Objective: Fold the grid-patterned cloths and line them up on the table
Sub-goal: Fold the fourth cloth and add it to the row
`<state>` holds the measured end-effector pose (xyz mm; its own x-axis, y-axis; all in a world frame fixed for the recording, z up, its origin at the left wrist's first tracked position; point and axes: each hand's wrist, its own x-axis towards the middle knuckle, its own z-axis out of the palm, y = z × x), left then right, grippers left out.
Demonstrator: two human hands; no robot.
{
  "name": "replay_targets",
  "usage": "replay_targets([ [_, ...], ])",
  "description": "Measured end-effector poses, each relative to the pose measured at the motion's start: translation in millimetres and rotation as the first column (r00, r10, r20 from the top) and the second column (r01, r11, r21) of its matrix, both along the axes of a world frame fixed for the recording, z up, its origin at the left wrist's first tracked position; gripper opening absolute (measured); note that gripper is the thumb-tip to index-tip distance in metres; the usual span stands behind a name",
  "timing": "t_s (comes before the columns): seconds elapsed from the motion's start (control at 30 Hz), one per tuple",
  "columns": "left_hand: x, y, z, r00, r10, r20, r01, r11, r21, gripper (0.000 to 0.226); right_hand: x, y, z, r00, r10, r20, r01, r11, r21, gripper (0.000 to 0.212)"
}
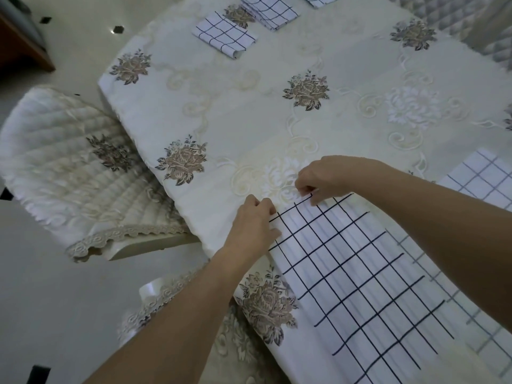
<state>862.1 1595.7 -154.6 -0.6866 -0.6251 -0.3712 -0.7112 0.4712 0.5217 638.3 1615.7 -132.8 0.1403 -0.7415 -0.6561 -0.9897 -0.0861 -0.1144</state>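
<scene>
The left hand (256,225) and right hand (321,178) each pinched the far edge of the grid cloth (360,273) with curled fingers (304,189). It lay flat on the near side of the table (249,106). I thought its corners should meet neatly before pressing.

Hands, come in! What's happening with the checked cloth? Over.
Left hand, right hand pinch white black-grid cloth at far edge. Folded grid cloths lined up beyond. Nothing blocking.

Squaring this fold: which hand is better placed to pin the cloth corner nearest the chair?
Left. The left hand holds that corner of the grid cloth; the right hand pinches the edge farther along.
</scene>
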Motion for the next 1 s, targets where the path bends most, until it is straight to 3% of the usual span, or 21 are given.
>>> replay_targets([
  [0.3, 6, -17, 8, 0.990, 0.101, -0.095, -0.092, 0.992, 0.092, 0.045, -11, 3, 8, 0.984, -0.152, 0.090, 0.155, 0.988, -0.027, 0.018],
  [0.5, 4, -26, 9, 0.997, 0.076, -0.020, -0.074, 0.994, 0.083, 0.046, -13, 9, 12, 0.974, -0.190, 0.123, 0.200, 0.977, -0.069, 0.020],
  [0.6, 2, -27, 12, 0.997, 0.067, 0.034, -0.071, 0.990, 0.120, 0.035, -15, 13, 13, 0.969, -0.210, 0.134, 0.227, 0.966, -0.127, 0.016],
  [0.7, 1, -28, 12, 0.998, 0.031, 0.060, -0.034, 0.998, 0.059, 0.025, -16, 19, 16, 0.964, -0.233, 0.130, 0.253, 0.951, -0.175, 0.014],
  [0.9, 10, -23, 25, 0.981, 0.074, -0.179, -0.084, 0.995, -0.048, 0.015, -11, 36, 38, 0.946, -0.288, 0.149, 0.320, 0.903, -0.286, 0.016],
  [1.0, 20, -19, 38, 0.944, 0.077, -0.322, -0.091, 0.995, -0.031, 0.014, -5, 54, 59, 0.942, -0.298, 0.156, 0.334, 0.879, -0.341, 0.024],
])
